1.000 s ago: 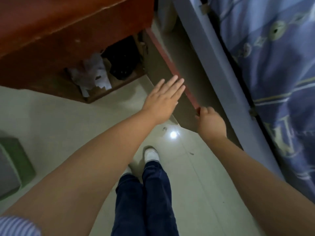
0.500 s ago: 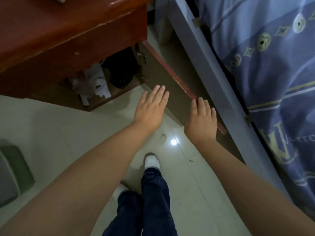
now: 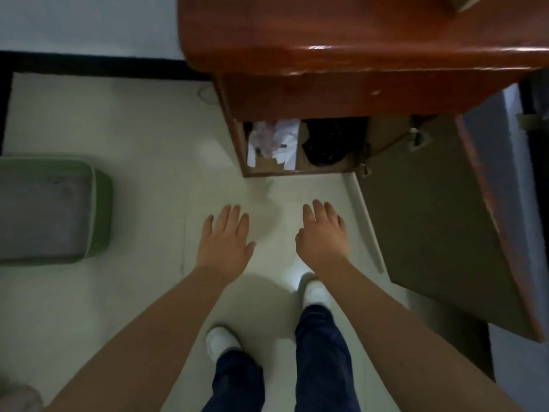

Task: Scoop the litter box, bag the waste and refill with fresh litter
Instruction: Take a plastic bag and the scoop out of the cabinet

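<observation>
A green litter box (image 3: 99, 209) with grey litter inside sits on the floor at the left edge. My left hand (image 3: 224, 240) and my right hand (image 3: 322, 233) hover side by side over the pale floor in the middle, palms down, fingers straight, holding nothing. Ahead of them a wooden cabinet (image 3: 341, 63) stands with its door (image 3: 439, 221) swung open to the right. Inside its low compartment lie crumpled white paper or bags (image 3: 273, 141) and a black bag (image 3: 332, 141).
My two feet in white shoes (image 3: 316, 292) stand on the tiled floor below the hands. A dark skirting line (image 3: 89, 65) runs along the wall at the back. A blue-grey bed frame (image 3: 490, 138) shows at the far right behind the door.
My right hand has let go of the cabinet door's edge and drawn back beside the left hand. The view has swung left, and the cabinet opening and litter box now show more fully.
</observation>
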